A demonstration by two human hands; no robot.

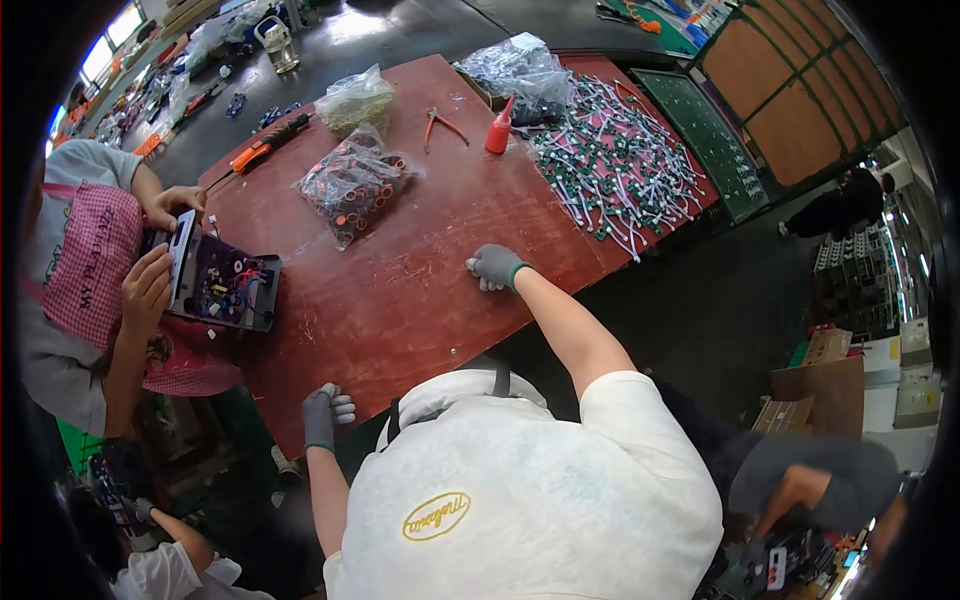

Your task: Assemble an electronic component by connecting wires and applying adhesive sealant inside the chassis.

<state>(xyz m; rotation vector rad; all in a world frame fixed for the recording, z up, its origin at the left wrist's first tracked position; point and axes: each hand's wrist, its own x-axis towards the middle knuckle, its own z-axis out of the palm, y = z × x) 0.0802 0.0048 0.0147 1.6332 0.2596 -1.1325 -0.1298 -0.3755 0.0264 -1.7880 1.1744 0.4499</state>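
My right hand [494, 267], in a grey glove, rests as a closed fist on the red-brown wooden table [400, 290] near its right edge, with nothing in it. My left hand [324, 411], also grey-gloved, is curled at the table's near edge; nothing shows inside it. Nearest on the table is a clear bag of orange and black parts [352, 184], well beyond my right hand. My white shirt fills the lower middle.
A person in a pink checked apron at the left holds an open electronics box [222, 284]. Farther off lie a pile of white-wired green boards [618, 162], a red bottle [499, 131], orange-handled pliers [444, 125], an orange screwdriver [262, 148] and other bags. Cardboard boxes stand at the right.
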